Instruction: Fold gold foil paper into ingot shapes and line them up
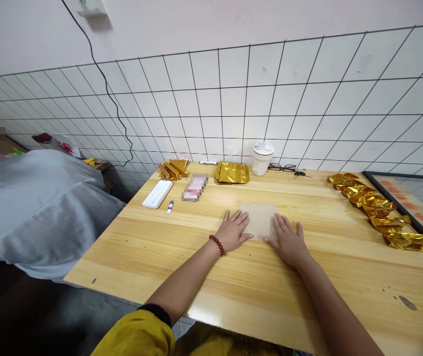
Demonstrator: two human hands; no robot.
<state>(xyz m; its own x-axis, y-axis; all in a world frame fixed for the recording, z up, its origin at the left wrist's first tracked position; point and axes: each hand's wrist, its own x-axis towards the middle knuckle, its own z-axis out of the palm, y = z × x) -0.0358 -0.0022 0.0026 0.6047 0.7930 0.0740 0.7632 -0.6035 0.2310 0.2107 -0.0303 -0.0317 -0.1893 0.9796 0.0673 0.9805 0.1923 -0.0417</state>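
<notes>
Both the left hand (pixel 234 231) and right hand (pixel 288 241) lie flat, fingers spread, pressing the near corners of a tan paper sheet (pixel 259 217) at mid-table (pixel 159 257), gold foil packets (pixel 376 210) ranged to the right.

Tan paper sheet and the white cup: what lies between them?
Only bare tabletop, in the head view, between the tan paper sheet and the white cup.

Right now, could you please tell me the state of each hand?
Left hand: open, flat on the paper sheet.
Right hand: open, flat on the same sheet.
</notes>
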